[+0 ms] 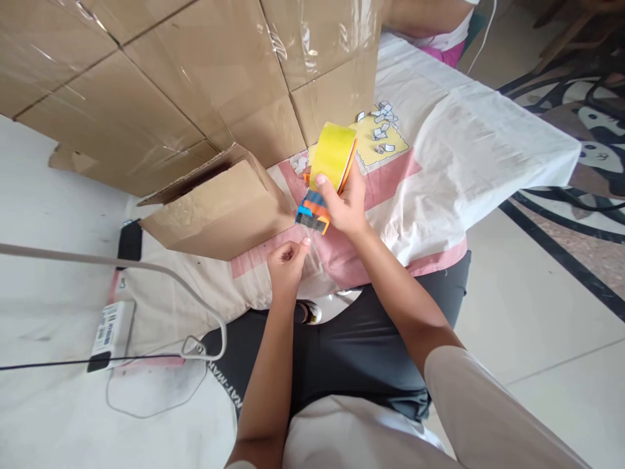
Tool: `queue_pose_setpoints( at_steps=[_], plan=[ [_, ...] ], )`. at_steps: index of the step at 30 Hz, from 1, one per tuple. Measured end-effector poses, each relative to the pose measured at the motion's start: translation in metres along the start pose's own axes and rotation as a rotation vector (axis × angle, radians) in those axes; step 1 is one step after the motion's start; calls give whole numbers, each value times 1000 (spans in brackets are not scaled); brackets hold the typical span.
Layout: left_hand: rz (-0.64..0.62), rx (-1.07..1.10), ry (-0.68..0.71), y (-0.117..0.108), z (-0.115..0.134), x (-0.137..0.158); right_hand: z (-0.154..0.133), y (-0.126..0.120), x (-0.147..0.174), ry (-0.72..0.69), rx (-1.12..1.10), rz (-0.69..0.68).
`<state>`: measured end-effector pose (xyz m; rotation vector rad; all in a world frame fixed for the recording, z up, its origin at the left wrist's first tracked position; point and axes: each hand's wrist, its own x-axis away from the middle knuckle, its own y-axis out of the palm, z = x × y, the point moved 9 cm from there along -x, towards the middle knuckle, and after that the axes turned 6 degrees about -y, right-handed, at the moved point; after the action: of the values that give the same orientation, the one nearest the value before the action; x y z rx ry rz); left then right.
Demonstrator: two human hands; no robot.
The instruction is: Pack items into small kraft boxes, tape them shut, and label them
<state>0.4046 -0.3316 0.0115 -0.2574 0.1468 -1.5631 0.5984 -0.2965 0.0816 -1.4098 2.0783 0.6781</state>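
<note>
My right hand (347,200) is wrapped round a tape dispenser (315,210) with blue and orange parts. A roll of yellow tape (333,155) is mounted on it, and the dispenser's cutting end points down towards me. Just below that end, my left hand (287,260) is closed in a pinch, thumb against the fingers. Whatever it may hold is too small to make out. To the left of both hands a cardboard box (227,212) sits tilted on the cloth, with an opening visible along its upper left side.
Behind stands a wall of stacked, taped cartons (205,58). Small white pieces (383,124) lie on the cloth-covered table (439,130). A power strip (113,329), a black object (129,242) and a grey cable (161,267) are at left. Another person's arm (430,16) shows at top right.
</note>
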Motion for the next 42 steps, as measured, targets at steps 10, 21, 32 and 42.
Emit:
queue_pose_setpoints(
  at_steps=[10, 21, 32, 42],
  plan=[
    [289, -102, 238, -29, 24, 16, -5, 15, 10, 61, -67, 45],
    [328, -69, 215, -24, 25, 24, -16, 19, 10, 239, -274, 79],
    [238, 14, 245, -22, 18, 25, -5, 34, 20, 370, -443, 111],
    [151, 2, 262, -2, 23, 31, -6, 1, 20, 393, -324, 149]
  ],
)
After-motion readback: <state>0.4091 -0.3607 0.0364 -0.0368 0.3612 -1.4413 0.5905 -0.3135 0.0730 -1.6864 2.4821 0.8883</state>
